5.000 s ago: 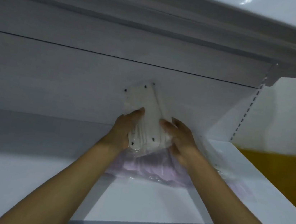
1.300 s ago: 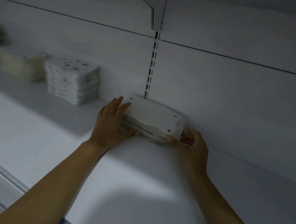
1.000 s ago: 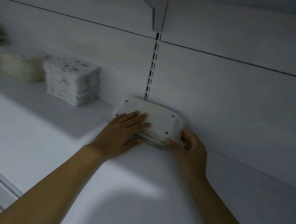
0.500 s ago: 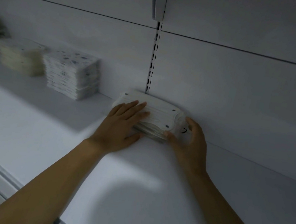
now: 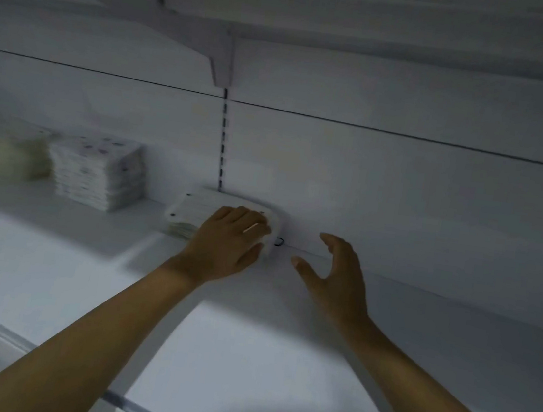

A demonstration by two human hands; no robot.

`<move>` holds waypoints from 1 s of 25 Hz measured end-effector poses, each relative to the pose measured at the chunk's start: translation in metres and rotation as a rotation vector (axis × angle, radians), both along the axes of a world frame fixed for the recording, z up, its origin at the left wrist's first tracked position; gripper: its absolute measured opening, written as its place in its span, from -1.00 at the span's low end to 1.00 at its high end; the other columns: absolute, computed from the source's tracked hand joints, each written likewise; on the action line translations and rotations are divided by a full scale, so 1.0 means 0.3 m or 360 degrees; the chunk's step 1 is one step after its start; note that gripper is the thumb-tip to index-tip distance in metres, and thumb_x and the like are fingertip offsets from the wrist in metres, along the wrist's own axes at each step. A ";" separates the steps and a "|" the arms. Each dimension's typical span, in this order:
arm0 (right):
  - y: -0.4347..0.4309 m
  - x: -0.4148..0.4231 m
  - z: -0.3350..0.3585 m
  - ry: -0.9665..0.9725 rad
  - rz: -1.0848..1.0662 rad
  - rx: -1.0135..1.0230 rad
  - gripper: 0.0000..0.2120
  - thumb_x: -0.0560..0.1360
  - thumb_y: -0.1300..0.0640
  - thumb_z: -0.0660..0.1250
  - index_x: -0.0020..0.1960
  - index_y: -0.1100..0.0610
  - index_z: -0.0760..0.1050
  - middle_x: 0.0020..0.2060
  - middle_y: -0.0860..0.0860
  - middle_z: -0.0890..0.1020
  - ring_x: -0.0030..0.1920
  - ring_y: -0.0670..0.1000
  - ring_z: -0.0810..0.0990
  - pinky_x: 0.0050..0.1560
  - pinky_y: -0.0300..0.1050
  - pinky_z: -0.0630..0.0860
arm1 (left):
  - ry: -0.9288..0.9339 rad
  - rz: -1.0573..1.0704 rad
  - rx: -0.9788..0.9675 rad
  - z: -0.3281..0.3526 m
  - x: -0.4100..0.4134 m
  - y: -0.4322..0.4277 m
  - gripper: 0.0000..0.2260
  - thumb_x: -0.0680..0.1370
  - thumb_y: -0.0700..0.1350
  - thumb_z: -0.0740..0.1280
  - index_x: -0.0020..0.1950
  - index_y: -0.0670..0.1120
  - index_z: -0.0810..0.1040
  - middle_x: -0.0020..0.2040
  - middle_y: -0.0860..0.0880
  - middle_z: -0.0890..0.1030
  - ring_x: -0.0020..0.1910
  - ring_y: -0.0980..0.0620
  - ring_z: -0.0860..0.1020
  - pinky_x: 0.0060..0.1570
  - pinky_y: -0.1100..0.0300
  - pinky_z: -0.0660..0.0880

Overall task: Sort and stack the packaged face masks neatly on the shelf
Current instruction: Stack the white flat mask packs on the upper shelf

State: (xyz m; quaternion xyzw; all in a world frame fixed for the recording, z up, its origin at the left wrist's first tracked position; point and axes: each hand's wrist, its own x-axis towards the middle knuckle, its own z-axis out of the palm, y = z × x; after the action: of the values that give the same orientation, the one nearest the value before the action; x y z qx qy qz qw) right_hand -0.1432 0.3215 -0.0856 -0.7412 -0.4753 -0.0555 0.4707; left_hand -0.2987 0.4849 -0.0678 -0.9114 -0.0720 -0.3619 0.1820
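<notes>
Left hand [image 5: 228, 240] lies flat on the mask pile [image 5: 190, 209], fingers straight, gripping nothing; I'd say it's pressing the packs level against the back wall [image 5: 401, 205]. Right hand [image 5: 335, 276] hovers just beside, spread and empty. The pile sits at the rear of the shelf [image 5: 243, 357], near a speckled stack [image 5: 98, 176].

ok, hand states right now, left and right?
Left hand: open, pressing flat on the white stack of plastic-packaged face masks.
Right hand: open, spread, holding nothing.
</notes>
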 end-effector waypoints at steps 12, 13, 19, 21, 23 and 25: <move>-1.033 0.605 0.114 -0.0683 -0.0626 -0.0370 -0.50 0.51 -0.09 0.30 0.37 0.13 0.40 0.31 0.07 0.50 0.31 0.13 0.45 0.29 0.03 0.30 | 0.0230 -0.0747 -0.0118 0.085 0.766 -0.936 -0.55 0.54 0.02 0.24 0.37 -0.15 0.46 0.35 -0.08 0.50 0.29 -0.06 0.47 0.26 0.04 0.38; -1.130 0.649 0.110 -0.0616 -0.0709 -0.0354 -0.50 0.50 -0.09 0.30 0.36 0.12 0.42 0.30 0.06 0.51 0.30 0.13 0.45 0.28 0.03 0.31 | 0.0247 -0.0804 -0.0139 0.086 0.832 -1.028 -0.56 0.54 0.03 0.24 0.36 -0.15 0.46 0.35 -0.08 0.50 0.29 -0.05 0.47 0.27 0.05 0.36; -1.690 0.879 0.111 -0.0665 -0.1022 -0.0165 -0.60 0.41 -0.04 0.27 0.07 0.22 0.59 -0.03 0.15 0.66 -0.06 0.22 0.62 -0.06 0.01 0.53 | 0.0357 -0.1142 -0.0131 0.073 1.192 -1.589 -0.58 0.48 0.01 0.20 0.26 -0.12 0.55 0.21 -0.05 0.59 0.14 -0.03 0.50 0.17 0.14 0.28; -1.855 0.961 0.122 -0.0496 -0.1130 -0.0179 -0.59 0.41 -0.04 0.29 0.10 0.21 0.59 0.03 0.15 0.65 0.01 0.22 0.61 -0.01 0.02 0.53 | 0.0424 -0.1163 -0.0202 0.063 1.290 -1.732 -0.58 0.47 0.02 0.18 0.24 -0.11 0.56 0.19 -0.04 0.60 0.13 -0.06 0.53 0.14 0.15 0.29; -1.977 1.023 0.123 -0.0320 -0.1178 -0.0226 -0.50 0.40 -0.14 0.25 0.18 0.16 0.55 0.12 0.12 0.62 0.11 0.19 0.58 0.07 0.04 0.52 | 0.0535 -0.1084 -0.0391 0.058 1.370 -1.837 -0.56 0.49 0.06 0.16 0.31 -0.07 0.50 0.27 -0.02 0.55 0.21 -0.06 0.50 0.16 0.13 0.30; -2.047 1.071 0.102 -0.0139 -0.1130 -0.0306 -0.39 0.38 -0.26 0.26 0.28 0.10 0.49 0.23 0.08 0.57 0.21 0.13 0.53 0.15 0.01 0.48 | 0.0637 -0.0975 -0.0626 0.047 1.438 -1.914 -0.58 0.54 0.05 0.19 0.37 -0.04 0.45 0.34 0.00 0.48 0.28 -0.04 0.43 0.18 0.13 0.30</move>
State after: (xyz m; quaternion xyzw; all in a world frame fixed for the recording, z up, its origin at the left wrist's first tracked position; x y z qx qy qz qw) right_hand 0.1779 -0.2926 -0.0551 -0.8977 -0.2113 -0.2022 0.3297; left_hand 0.1328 -0.0894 -0.0538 -0.9605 0.1716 -0.1943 -0.1013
